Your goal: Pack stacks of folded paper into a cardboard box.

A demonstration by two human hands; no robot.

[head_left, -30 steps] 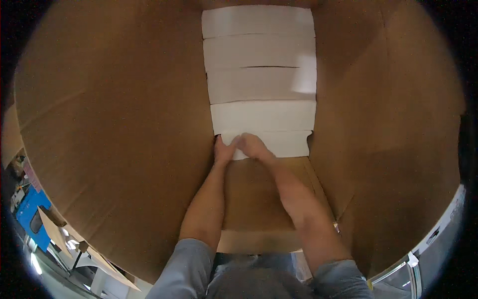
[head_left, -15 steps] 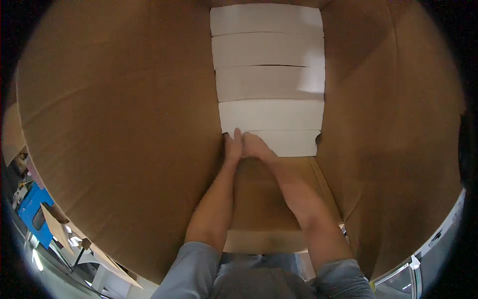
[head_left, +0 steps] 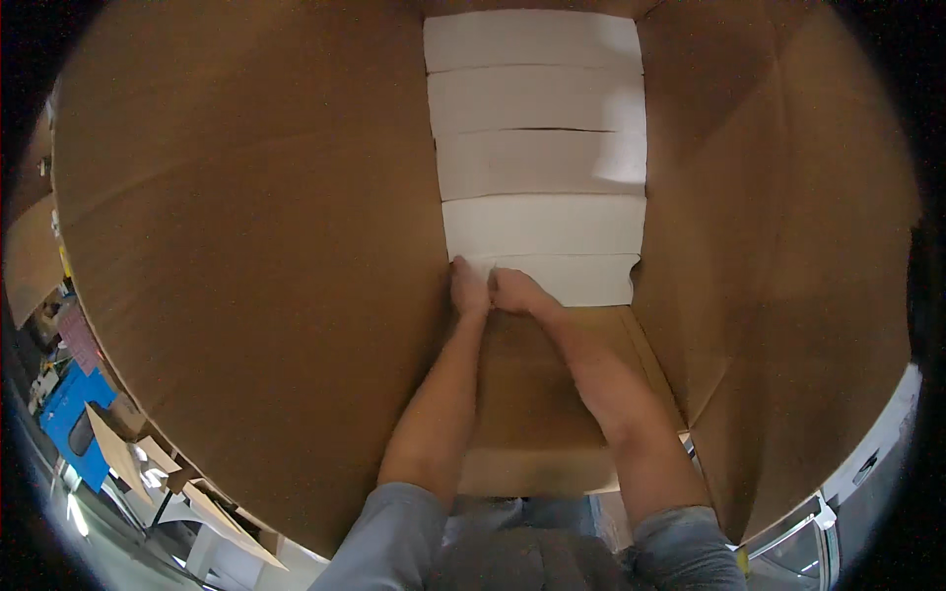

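Several white cartons or panels (head_left: pixel 544 226) lie edge to edge in a row on the floor of a large brown cardboard box. At the left end of the nearest white carton (head_left: pixel 591 281) are both my hands, close together. My left hand (head_left: pixel 469 287) is closed at that carton's left part, against the brown left wall. Beside it, my right hand (head_left: pixel 516 291) has its fingers curled in at the carton's near edge. My fingertips are partly hidden and slightly blurred. A dark notch shows at the carton's right end.
Tall brown walls (head_left: pixel 246 256) rise at left and right. Bare cardboard (head_left: pixel 537 379) lies between the cartons and my body. Outside the box, at lower left, are a blue object (head_left: pixel 77 419) and loose cardboard flaps (head_left: pixel 232 522). A metal frame (head_left: pixel 813 537) stands at lower right.
My hands have shifted slightly right in the picture. The left hand's fingers, stretched forward before, are now drawn in. The view has also shifted a little.
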